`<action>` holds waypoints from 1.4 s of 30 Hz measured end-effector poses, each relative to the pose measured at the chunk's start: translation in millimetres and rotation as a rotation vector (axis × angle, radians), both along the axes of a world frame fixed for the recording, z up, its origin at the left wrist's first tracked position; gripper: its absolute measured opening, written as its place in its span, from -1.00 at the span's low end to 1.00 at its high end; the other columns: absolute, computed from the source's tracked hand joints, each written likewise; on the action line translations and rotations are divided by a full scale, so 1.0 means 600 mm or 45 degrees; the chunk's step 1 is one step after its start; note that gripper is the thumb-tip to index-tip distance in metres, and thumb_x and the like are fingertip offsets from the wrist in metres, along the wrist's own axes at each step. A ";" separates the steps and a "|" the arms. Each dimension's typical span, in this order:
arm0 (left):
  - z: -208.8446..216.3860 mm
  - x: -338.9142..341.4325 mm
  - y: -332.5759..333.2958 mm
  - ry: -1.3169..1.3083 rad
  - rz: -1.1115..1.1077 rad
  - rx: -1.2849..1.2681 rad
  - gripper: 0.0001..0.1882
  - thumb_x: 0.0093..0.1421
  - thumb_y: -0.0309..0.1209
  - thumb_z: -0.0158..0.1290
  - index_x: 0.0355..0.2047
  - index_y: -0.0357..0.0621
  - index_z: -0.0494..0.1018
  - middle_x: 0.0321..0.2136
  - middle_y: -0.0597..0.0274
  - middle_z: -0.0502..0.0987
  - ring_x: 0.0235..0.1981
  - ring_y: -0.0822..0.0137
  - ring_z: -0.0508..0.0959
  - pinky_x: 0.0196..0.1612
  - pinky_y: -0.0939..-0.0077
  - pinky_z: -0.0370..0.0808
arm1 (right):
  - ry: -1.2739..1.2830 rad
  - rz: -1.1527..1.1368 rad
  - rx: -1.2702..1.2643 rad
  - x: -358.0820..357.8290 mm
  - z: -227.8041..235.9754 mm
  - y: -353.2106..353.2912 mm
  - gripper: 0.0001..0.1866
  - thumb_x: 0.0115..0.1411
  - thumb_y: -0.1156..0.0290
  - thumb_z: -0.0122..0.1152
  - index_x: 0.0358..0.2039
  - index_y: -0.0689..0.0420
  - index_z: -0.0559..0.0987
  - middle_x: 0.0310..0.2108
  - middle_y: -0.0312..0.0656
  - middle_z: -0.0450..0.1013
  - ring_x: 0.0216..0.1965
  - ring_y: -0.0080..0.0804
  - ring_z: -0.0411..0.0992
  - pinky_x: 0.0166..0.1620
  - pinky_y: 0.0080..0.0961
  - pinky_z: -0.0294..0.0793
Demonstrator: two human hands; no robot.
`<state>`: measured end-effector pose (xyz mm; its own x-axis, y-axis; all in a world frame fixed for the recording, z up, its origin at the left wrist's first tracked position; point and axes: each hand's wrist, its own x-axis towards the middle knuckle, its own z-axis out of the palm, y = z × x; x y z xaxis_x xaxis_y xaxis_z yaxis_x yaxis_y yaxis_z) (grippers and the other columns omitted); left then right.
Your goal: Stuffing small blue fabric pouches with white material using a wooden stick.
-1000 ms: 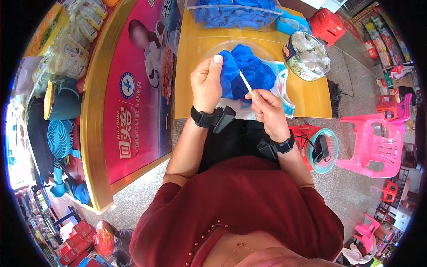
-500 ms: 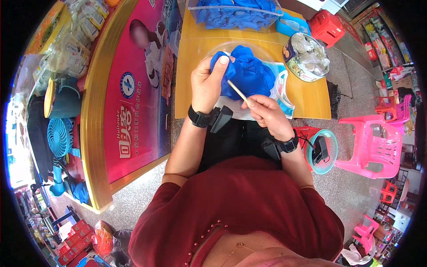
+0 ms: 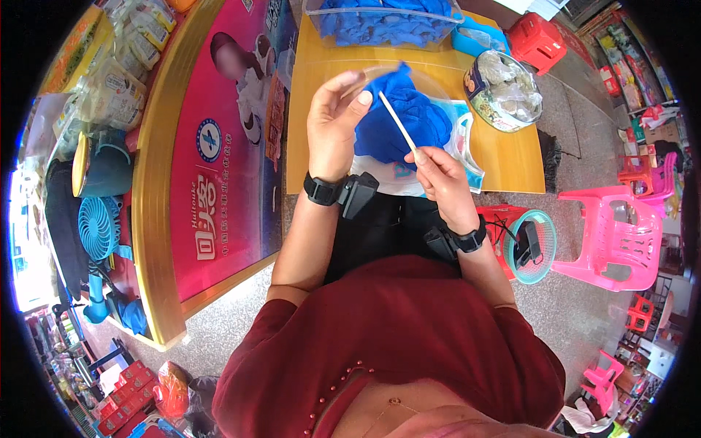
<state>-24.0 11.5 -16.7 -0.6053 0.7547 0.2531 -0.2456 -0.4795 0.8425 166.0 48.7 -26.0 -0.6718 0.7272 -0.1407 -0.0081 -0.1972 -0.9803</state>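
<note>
Pinched between the fingers of my right hand [image 3: 442, 182] is a pale thin stick [image 3: 397, 123], slanting up and to the left over a heap of blue cloth [image 3: 415, 120]. Its upper tip lies against the cloth in the view. My left hand [image 3: 334, 124] is at the cloth's left edge, thumb and fingers apart, with nothing seen in them. The blue cloth rests in a clear round bowl [image 3: 439, 89], and a corner of it sticks up at the top. A white and teal plastic bag [image 3: 467, 139] lies under the bowl. Dark straps circle both my wrists.
On the yellow table [image 3: 511, 164] stand a clear bin [image 3: 380, 13] of blue cloth, a blue tray [image 3: 476, 40] and a round tin [image 3: 504, 91] holding plastic wrap. Right of me are a teal basket [image 3: 544, 248] and a pink chair [image 3: 613, 237]. A gold-edged counter [image 3: 162, 241] borders the left.
My left hand has let go of the blue cloth and its fingers have spread. The stick has turned more upright, and my right hand has shifted slightly right.
</note>
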 end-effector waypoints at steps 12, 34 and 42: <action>0.003 0.009 -0.005 0.015 0.101 0.057 -0.74 0.16 -0.52 0.16 -0.12 -0.24 0.47 -0.41 0.41 0.49 -0.39 0.59 0.42 -0.28 0.72 0.39 | 0.054 0.014 -0.357 -0.004 0.007 -0.006 -0.75 0.33 0.22 0.04 -0.23 0.14 0.53 -0.66 -0.51 0.14 -0.70 -0.81 -0.04 -0.65 -0.75 -0.15; -0.008 -0.014 -0.001 0.217 -0.360 -0.438 -0.65 0.26 -0.25 0.06 -0.01 -0.15 0.45 -0.15 0.20 0.56 -0.20 0.44 0.50 -0.16 0.58 0.38 | -0.463 -0.239 0.726 0.028 0.008 0.055 -0.67 0.14 0.18 0.28 -0.22 0.16 0.56 -0.56 -0.30 0.40 -0.53 -0.53 0.36 -0.44 -0.59 0.30; -0.050 0.009 0.009 0.881 -0.255 -0.542 -0.72 0.17 -0.42 0.15 -0.11 -0.26 0.50 -0.25 0.18 0.59 -0.23 0.42 0.55 -0.15 0.53 0.46 | -0.935 -0.183 1.344 0.016 -0.015 0.084 -0.73 0.04 0.32 0.27 -0.23 0.09 0.57 -0.38 -0.07 0.53 -0.28 -0.08 0.50 -0.23 -0.25 0.48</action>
